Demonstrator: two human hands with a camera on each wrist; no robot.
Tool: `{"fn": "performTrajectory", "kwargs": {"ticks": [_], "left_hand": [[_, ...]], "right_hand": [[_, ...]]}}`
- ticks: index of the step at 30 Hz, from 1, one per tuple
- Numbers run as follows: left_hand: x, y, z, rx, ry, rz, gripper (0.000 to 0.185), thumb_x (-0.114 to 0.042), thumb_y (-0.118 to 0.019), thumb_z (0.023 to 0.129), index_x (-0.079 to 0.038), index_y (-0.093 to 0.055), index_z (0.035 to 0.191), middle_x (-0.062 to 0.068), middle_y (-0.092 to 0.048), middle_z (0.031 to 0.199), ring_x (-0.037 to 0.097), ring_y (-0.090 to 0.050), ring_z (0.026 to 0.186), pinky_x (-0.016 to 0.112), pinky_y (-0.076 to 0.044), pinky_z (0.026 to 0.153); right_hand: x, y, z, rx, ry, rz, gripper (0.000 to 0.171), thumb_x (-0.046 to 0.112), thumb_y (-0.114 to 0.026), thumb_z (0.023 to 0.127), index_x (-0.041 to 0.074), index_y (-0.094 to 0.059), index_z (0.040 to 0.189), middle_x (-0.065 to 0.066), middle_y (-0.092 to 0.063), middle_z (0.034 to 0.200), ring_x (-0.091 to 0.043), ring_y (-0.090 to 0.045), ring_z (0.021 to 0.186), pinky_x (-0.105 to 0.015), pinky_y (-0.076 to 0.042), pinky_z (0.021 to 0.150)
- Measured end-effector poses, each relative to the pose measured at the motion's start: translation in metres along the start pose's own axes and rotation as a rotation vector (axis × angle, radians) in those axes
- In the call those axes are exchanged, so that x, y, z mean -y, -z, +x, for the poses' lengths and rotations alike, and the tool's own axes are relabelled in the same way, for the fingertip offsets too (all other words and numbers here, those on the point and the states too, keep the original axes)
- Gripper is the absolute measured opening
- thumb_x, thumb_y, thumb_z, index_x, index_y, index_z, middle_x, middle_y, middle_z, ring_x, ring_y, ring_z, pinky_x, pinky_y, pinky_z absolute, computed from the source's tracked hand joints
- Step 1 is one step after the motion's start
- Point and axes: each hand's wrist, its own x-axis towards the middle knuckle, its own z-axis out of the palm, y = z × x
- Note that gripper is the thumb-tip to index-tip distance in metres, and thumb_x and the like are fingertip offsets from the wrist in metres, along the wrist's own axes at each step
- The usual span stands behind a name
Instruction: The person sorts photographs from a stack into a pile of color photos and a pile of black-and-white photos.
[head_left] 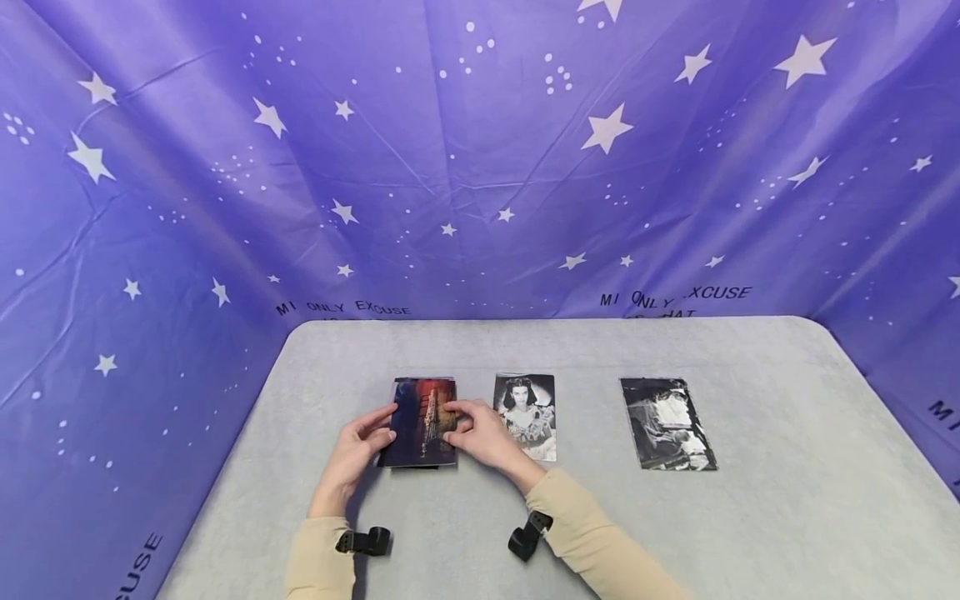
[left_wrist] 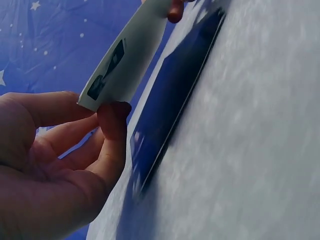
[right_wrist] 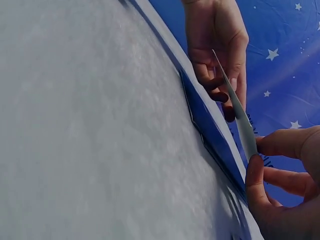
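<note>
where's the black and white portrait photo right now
In the head view the portrait photo lies flat on the grey table, middle of the row, just right of the right hand and left of the dark photo.

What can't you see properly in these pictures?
- How many cards are in the stack: in the head view the lifted card covers it, and both wrist views show it only edge-on.
- The lifted card's picture: too small in the head view, edge-on in the wrist views.
- The black-and-white photo on the right: glare and small size blur what it shows.
</note>
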Motion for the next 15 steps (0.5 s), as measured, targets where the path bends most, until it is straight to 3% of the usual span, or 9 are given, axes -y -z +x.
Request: {"fn": "performTrajectory", "kwargs": {"ticks": [7, 15], "left_hand": [[0.000, 0.008, 0.002, -0.024, 0.003, 0.075, 0.046, 0.012, -0.059, 0.085, 0.013, -0.052, 0.130, 0.027, -0.056, 0.127, 0.011, -0.058, 0.090, 0.017, -0.047, 0.076], [-0.001, 0.011, 0.006, -0.030, -0.013, 0.206, 0.044, 0.012, -0.061, 0.083, 0.015, -0.054, 0.127, 0.025, -0.061, 0.111, 0.014, -0.058, 0.087, 0.018, -0.046, 0.070]], "right_hand": [[0.003, -0.011, 0.003, -0.024, 0.016, 0.009, 0.047, 0.006, -0.077, 0.077, -0.003, -0.064, 0.122, -0.016, -0.052, 0.114, -0.005, -0.061, 0.073, -0.033, -0.045, 0.089], [0.003, -0.018, 0.009, -0.039, 0.031, -0.047, 0.046, 0.005, -0.076, 0.076, -0.005, -0.064, 0.120, -0.016, -0.051, 0.113, -0.012, -0.058, 0.081, -0.034, -0.044, 0.088]]}}
